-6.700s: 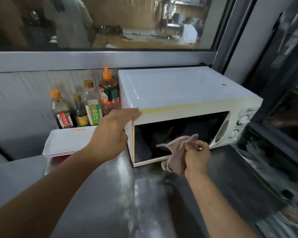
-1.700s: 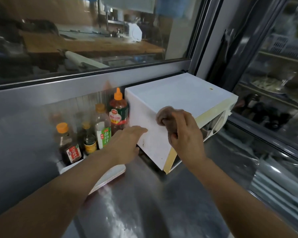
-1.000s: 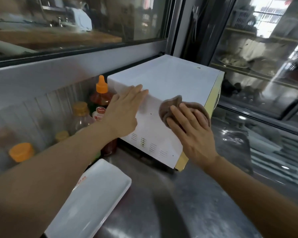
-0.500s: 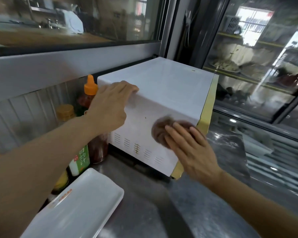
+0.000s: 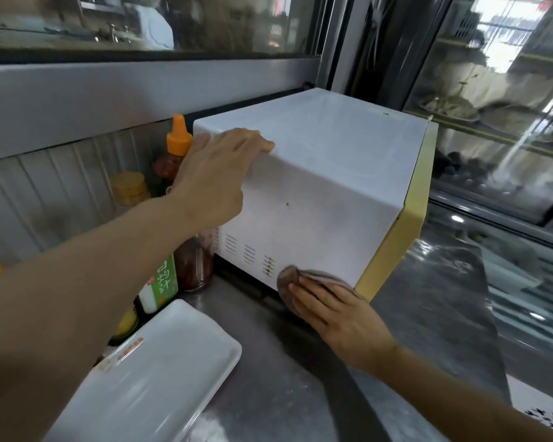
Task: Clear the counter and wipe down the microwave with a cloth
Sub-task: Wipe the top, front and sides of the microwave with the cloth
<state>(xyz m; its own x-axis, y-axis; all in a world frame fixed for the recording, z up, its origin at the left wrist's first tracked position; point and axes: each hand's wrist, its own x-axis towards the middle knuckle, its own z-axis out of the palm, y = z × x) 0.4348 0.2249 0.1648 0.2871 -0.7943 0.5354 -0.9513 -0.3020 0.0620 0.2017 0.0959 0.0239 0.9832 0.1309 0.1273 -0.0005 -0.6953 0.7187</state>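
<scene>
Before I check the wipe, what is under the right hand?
Under the right hand a brown cloth is pressed flat against the microwave side's lower edge. Most of the cloth is covered by the fingers.

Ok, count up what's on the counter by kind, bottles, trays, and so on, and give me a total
Bottles: 4, at and
White tray: 1
Microwave: 1
Cloth: 1
Total: 7

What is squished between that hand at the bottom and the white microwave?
A brown cloth. The right hand presses it flat against the microwave side's bottom edge, seen in the head view.
</scene>
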